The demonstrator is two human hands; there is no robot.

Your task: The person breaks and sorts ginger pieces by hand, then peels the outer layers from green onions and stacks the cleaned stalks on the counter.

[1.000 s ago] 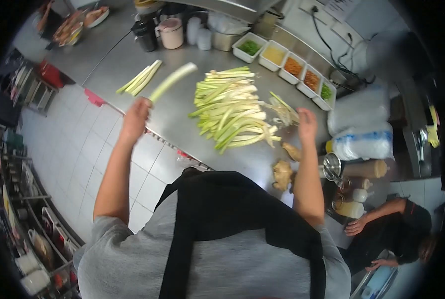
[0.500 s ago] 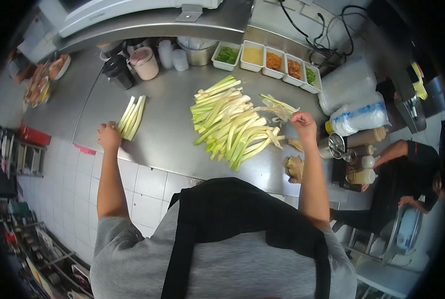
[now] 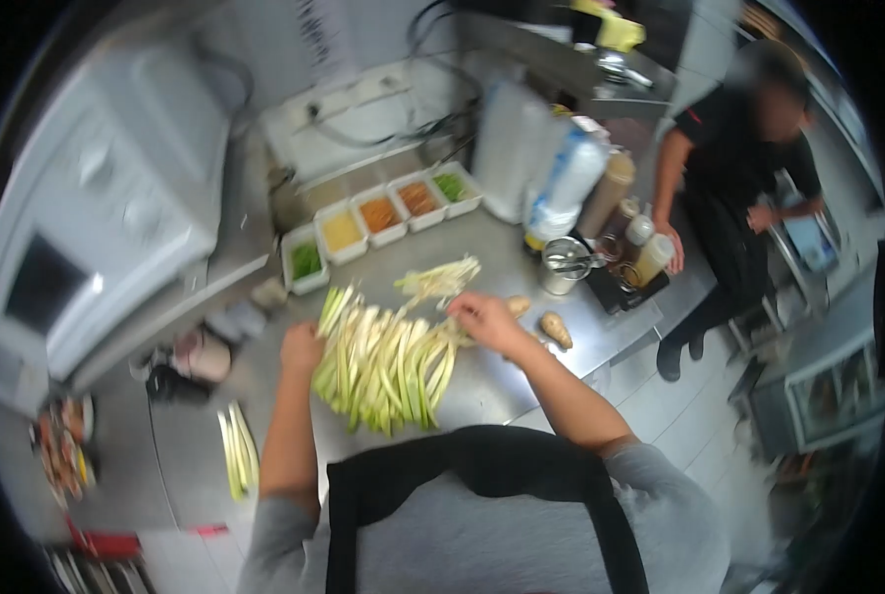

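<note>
A wide pile of pale green and white stalks (image 3: 388, 366) lies on the steel counter. My left hand (image 3: 303, 348) is closed at the pile's left edge; what it grips, if anything, is hidden. At the pile's upper right is my right hand (image 3: 482, 319), its fingers bent together near the stalk ends, with their tips too blurred to tell what is between them. Thin peelings (image 3: 440, 280) rest just above that hand. A smaller bundle of stalks (image 3: 237, 451) lies apart on the left. Ginger pieces (image 3: 556, 330) sit right of my right hand.
White tubs of chopped food (image 3: 378, 217) line the back. A metal container (image 3: 564, 266) and sauce bottles (image 3: 652, 259) stand at the right, near another person (image 3: 734, 178) in black. A white appliance (image 3: 105, 198) is at upper left, above a dark jug (image 3: 177, 384).
The view has turned to the right. My left hand has left the small bundle and moved to the large pile. My right hand has come closer to the pile from its right side.
</note>
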